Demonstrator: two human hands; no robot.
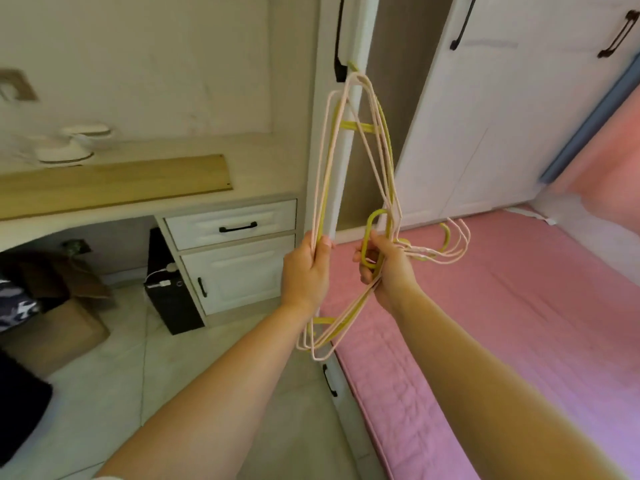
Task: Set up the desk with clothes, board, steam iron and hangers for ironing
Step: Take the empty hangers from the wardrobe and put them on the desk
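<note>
The count of the hangers (360,174) cannot be told, since their thin wires overlap and part of them is covered by the right hand (384,271). The pale objects (74,143) at the back edge of the desk (114,211) are too blurred to be named. The desk is cut off by the left edge, and the dark patterned cloth (15,304) below it likewise.

Smooth plastic-coated hangers (349,174) (matt wood board (114,187))
</note>
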